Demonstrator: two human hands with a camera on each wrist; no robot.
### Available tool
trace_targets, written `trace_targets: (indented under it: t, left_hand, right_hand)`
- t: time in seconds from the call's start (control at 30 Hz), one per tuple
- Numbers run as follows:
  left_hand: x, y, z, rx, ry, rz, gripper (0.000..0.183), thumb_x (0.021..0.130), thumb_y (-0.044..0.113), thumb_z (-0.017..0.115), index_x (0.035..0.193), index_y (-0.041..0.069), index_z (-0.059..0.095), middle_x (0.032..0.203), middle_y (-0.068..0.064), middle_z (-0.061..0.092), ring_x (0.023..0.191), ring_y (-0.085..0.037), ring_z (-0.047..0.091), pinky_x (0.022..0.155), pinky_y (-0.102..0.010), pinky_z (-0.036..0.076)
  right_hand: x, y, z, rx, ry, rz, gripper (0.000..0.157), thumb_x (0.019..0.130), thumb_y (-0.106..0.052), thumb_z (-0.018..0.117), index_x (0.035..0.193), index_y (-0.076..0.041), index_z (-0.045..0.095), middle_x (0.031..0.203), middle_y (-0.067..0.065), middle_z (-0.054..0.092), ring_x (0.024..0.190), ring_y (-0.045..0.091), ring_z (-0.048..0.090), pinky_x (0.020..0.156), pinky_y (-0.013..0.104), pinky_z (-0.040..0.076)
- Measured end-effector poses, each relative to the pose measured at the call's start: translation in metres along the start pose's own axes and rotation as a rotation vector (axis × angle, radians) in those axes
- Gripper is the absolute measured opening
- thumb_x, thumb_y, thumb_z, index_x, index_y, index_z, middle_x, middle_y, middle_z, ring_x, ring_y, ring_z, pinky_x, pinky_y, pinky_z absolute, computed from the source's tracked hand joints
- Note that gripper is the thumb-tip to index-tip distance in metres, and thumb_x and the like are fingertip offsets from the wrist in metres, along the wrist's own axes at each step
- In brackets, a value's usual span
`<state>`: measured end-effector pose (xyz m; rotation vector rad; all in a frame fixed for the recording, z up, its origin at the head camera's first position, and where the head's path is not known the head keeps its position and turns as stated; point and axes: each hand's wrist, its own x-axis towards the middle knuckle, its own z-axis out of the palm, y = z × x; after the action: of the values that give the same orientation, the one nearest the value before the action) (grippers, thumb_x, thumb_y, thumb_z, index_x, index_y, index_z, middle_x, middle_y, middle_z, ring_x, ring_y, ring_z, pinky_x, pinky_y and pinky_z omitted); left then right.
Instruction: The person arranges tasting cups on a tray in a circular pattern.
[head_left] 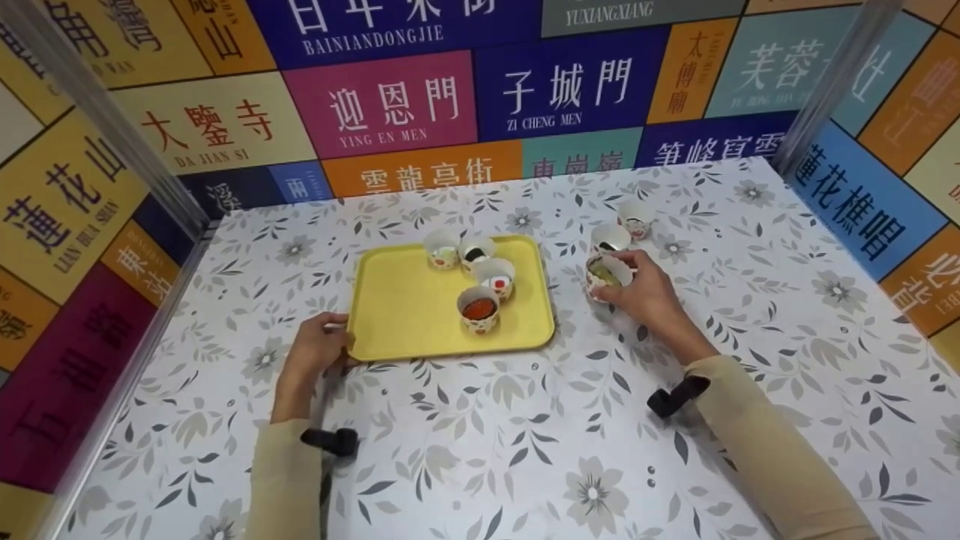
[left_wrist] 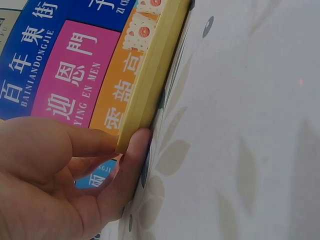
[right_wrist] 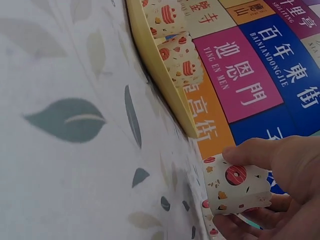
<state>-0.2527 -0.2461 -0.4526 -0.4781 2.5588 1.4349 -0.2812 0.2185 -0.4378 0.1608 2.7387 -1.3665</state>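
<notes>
Sleeves, right fingers gripping filled cup; tray holding four

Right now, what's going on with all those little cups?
A person's left grip holds the near left corner of a yellow rectangular tray. Their right grip holds a round patterned paper cup to the tray's right. Four similar cups stand on the tray; two more cups stand on the flowery white table, beyond the held one.

Colourful lettered panels and metal posts border the floral tabletop.
</notes>
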Motion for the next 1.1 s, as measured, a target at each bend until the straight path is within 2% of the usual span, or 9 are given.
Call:
trace_targets:
  t: [0.07,0.17,0.3,0.57,0.7,0.83,1.1]
  left_hand:
    - [0.0,0.0,0.0,-0.007,-0.005,-0.011,0.044,0.094,0.003,0.052,0.138,-0.003,0.053,0.126,-0.027,0.061,0.075,-0.013,0.065,0.06,-0.023,0.057]
    - [0.0,0.001,-0.001,-0.022,-0.016,-0.011,0.045,0.095,0.002,0.052,0.139,-0.003,0.052,0.125,-0.027,0.06,0.074,-0.013,0.065,0.06,-0.024,0.058]
    - [0.0,0.002,-0.001,-0.034,-0.029,-0.016,0.045,0.095,0.002,0.051,0.14,-0.003,0.051,0.127,-0.027,0.059,0.075,-0.014,0.065,0.061,-0.024,0.059]
    - [-0.001,0.001,-0.002,-0.044,-0.036,-0.019,0.043,0.096,0.002,0.052,0.139,-0.003,0.052,0.126,-0.027,0.06,0.077,-0.014,0.065,0.062,-0.025,0.06]
    - [-0.001,-0.001,-0.002,-0.069,-0.044,0.003,0.044,0.096,0.002,0.051,0.139,-0.004,0.051,0.126,-0.029,0.06,0.075,-0.014,0.066,0.062,-0.026,0.061]
    - [-0.003,-0.002,-0.002,-0.108,-0.045,0.026,0.044,0.095,0.0,0.05,0.139,-0.006,0.051,0.124,-0.031,0.06,0.07,-0.013,0.068,0.062,-0.028,0.062]
    - [-0.002,-0.001,-0.002,-0.102,-0.047,0.005,0.044,0.095,0.0,0.051,0.139,-0.005,0.051,0.123,-0.028,0.06,0.071,-0.014,0.067,0.063,-0.028,0.062]
  right_hand:
    - [-0.002,-0.005,0.002,-0.003,-0.01,-0.009,0.076,0.087,-0.027,0.075,0.151,-0.011,0.037,0.159,0.021,0.033,0.131,0.038,0.044,0.102,0.048,0.044]
    - [-0.006,-0.013,0.005,0.004,-0.029,-0.026,0.077,0.088,-0.027,0.075,0.152,-0.01,0.036,0.16,0.02,0.032,0.141,0.041,0.037,0.109,0.051,0.043]
    - [-0.011,-0.023,0.01,0.002,-0.037,-0.057,0.079,0.087,-0.028,0.077,0.151,-0.009,0.036,0.16,0.02,0.033,0.145,0.043,0.034,0.113,0.052,0.042]
    - [-0.025,-0.043,0.02,-0.023,-0.043,-0.148,0.073,0.086,-0.026,0.078,0.147,-0.009,0.042,0.154,0.02,0.041,0.138,0.042,0.041,0.109,0.053,0.044]
    - [-0.029,-0.051,0.026,-0.021,-0.054,-0.173,0.072,0.085,-0.026,0.079,0.147,-0.011,0.043,0.152,0.019,0.044,0.135,0.042,0.044,0.109,0.054,0.044]
    - [-0.033,-0.058,0.034,-0.022,-0.06,-0.18,0.073,0.084,-0.028,0.08,0.146,-0.012,0.044,0.15,0.018,0.047,0.131,0.039,0.049,0.107,0.051,0.045]
    - [-0.04,-0.067,0.051,-0.001,-0.099,-0.178,0.072,0.083,-0.03,0.081,0.145,-0.016,0.046,0.149,0.015,0.048,0.123,0.034,0.054,0.101,0.046,0.048]
